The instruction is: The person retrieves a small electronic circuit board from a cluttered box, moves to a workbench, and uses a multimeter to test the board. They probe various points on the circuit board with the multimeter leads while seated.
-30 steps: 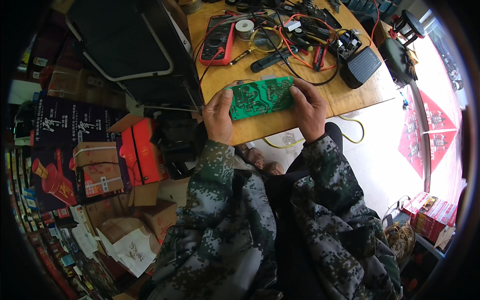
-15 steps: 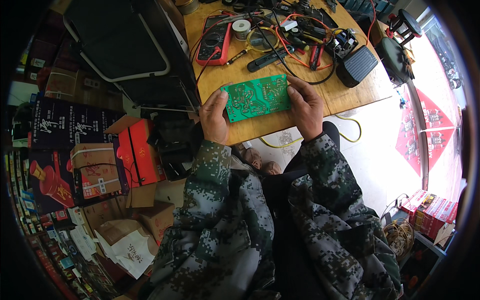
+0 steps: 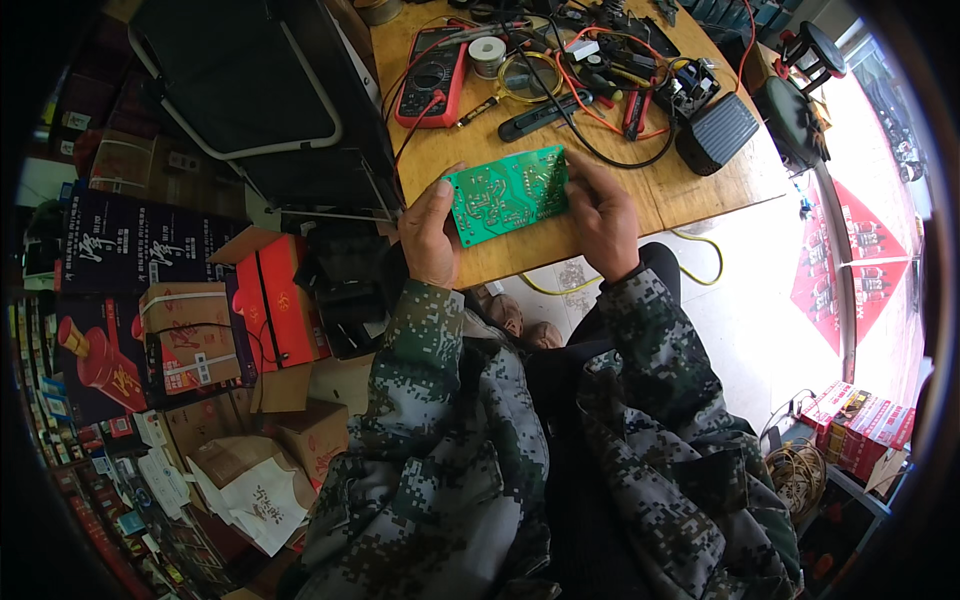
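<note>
A green circuit board (image 3: 508, 195) is held up between my two hands over the front edge of the wooden table (image 3: 690, 190). Its solder side, with traces and many joints, faces me. My left hand (image 3: 430, 235) grips the left end, thumb on the face and fingers behind. My right hand (image 3: 604, 215) is closed on the right end, with its fingers partly behind the board. Whatever is on the board's far side is hidden. Beyond it on the table lie a red multimeter (image 3: 432, 78), a solder spool (image 3: 487, 57), a magnifying glass (image 3: 529, 77) and a dark elongated tool (image 3: 541, 117).
Tangled cables, pliers (image 3: 637, 110) and a ribbed dark box (image 3: 717, 133) crowd the table's far right. A folding chair (image 3: 240, 90) stands at the left, above stacked cartons (image 3: 190, 335). A yellow cable (image 3: 705, 262) runs across the floor under the table.
The board has turned slightly, its right end now angled away and looking narrower. My right hand has moved a little left with it; the left hand has hardly moved.
</note>
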The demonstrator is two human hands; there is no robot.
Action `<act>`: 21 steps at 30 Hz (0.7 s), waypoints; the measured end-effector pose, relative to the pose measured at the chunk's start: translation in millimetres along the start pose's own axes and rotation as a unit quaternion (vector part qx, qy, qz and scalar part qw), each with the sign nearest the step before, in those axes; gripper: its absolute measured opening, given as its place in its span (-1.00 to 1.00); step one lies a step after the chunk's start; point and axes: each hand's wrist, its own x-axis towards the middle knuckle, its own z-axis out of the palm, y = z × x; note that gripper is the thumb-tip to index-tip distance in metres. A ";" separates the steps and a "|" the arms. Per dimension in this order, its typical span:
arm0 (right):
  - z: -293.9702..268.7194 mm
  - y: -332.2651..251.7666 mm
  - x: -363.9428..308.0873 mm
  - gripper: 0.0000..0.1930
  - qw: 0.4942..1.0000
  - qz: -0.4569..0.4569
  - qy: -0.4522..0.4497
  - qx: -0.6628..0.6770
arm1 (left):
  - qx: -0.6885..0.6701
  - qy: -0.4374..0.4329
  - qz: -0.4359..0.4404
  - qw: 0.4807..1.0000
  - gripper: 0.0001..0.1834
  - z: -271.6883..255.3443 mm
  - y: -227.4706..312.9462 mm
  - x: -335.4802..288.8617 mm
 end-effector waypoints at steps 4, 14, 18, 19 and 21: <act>1.2 -3.2 1.8 -0.60 1.000 0.002 -0.012 -0.026 | 0.021 -0.006 0.007 1.000 -0.49 0.0 0.5 0.1; -0.5 -5.7 -2.7 -0.60 0.976 0.058 0.033 0.209 | 0.146 -0.080 0.070 0.984 -0.65 7.9 15.5 -27.1; -4.3 -3.6 -2.3 -0.73 0.963 0.043 0.019 0.266 | 0.217 -0.089 0.106 0.966 -0.70 10.6 20.1 -31.9; -5.3 -3.5 -2.0 -0.75 0.964 0.042 0.022 0.263 | 0.243 -0.100 0.122 0.957 -0.70 11.4 20.1 -32.3; -7.3 -3.8 -1.6 -0.78 0.960 0.050 0.019 0.275 | 0.280 -0.127 0.156 0.939 -0.71 13.2 19.6 -32.8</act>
